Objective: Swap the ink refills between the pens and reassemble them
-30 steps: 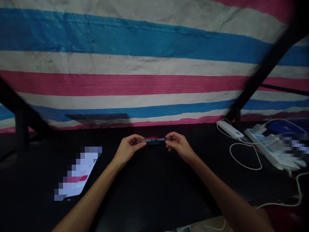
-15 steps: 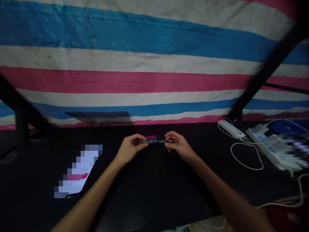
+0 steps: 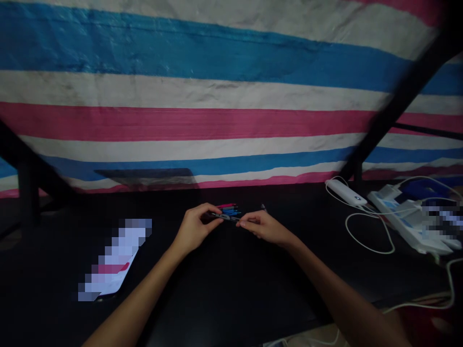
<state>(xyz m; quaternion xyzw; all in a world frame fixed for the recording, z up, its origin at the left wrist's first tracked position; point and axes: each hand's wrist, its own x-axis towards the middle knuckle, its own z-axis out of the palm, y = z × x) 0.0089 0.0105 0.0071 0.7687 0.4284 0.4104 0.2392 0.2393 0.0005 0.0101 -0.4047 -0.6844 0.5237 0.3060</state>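
Head view, and I have two bare hands meeting over one slim pen near the centre of the frame. The left hand (image 3: 193, 229) pinches the pen (image 3: 227, 218) at its left end between thumb and fingers; the right hand (image 3: 266, 224) has the other end in its fingertips, so both are clamped on it, with a short gap between them. I read the pen as dark grey and roughly level, tipping slightly down toward the right; its fine detail is too small for me to make out. Just behind it, on the black worktop (image 3: 231, 289), I see a pink-red pen (image 3: 226, 206) and a blue pen (image 3: 231, 212) lying close together. A small greyish tip (image 3: 264, 208) shows just past the right hand, but I can't tell what it belongs to. At lower left lies a phone (image 3: 116, 272), its lit screen partly pixelated. Over at the right I get a white oblong device (image 3: 345, 193), a looped white cable (image 3: 346, 224) and a white power strip (image 3: 401, 219). Pink, blue and white stripes run across the sheet (image 3: 202, 123) filling the upper frame.
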